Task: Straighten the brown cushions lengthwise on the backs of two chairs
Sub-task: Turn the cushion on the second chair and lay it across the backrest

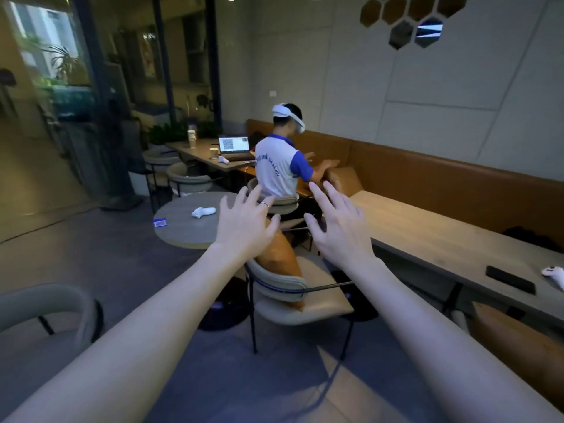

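Note:
A brown cushion leans upright against the curved back of a beige chair in the middle of the view. My left hand hovers above the cushion's top with fingers spread, holding nothing. My right hand is stretched out beside it, a little to the right, also open and empty. Neither hand touches the cushion. Farther back a second brown cushion lies on the bench seat near another person's hands. A second beige chair stands behind that person.
A person in a white and blue shirt with a headset sits ahead. A round table with a white controller stands to the left. A long wooden table and brown bench run along the right. Another chair back is near left.

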A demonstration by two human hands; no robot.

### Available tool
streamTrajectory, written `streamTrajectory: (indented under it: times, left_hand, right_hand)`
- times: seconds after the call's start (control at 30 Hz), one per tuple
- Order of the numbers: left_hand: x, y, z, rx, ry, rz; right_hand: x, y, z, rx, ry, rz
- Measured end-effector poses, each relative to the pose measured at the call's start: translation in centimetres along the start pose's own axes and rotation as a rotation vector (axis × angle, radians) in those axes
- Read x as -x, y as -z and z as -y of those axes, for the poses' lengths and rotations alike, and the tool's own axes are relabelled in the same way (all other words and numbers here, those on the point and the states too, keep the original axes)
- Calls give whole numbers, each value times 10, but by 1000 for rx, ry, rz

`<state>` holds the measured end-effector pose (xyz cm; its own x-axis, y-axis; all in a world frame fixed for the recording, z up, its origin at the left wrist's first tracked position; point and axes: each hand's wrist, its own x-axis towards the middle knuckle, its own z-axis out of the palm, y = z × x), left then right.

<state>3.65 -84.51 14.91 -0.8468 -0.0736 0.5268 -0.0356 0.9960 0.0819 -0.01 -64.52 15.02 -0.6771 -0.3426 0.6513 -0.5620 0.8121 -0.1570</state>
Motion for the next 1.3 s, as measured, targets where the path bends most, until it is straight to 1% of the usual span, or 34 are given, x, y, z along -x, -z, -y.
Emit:
streamTrajectory:
  times: [0.17,0.47,0.67,0.83,0.97,1.1,1.2,1.3]
  left_hand:
    - [-35,-60,35,-12,48,85]
    - [-135,-201,73,41,158,265]
    - [-178,-289,99,87,243,380]
    - [-198,-355,122,257,370,439]
    - [-210,-410,143,494,416,506]
    - [-223,-468,161,721,579,558]
    - [-237,-510,170,759,670,627]
    - [-247,-544,176,720,719,716]
  right_hand:
    - [-27,-83,-16,-26,-22,67]
    - [-93,-249,-76,-79,-144,252]
    - [-108,-348,-104,-111,-244,337]
    - [-109,-419,-106,-142,-363,479]
    - [-108,-470,-99,-169,-491,569]
    - [-109,-518,-95,-158,-645,623]
    - [-114,-549,-94,-143,-755,648]
    - [-115,-573,-91,-145,-849,660]
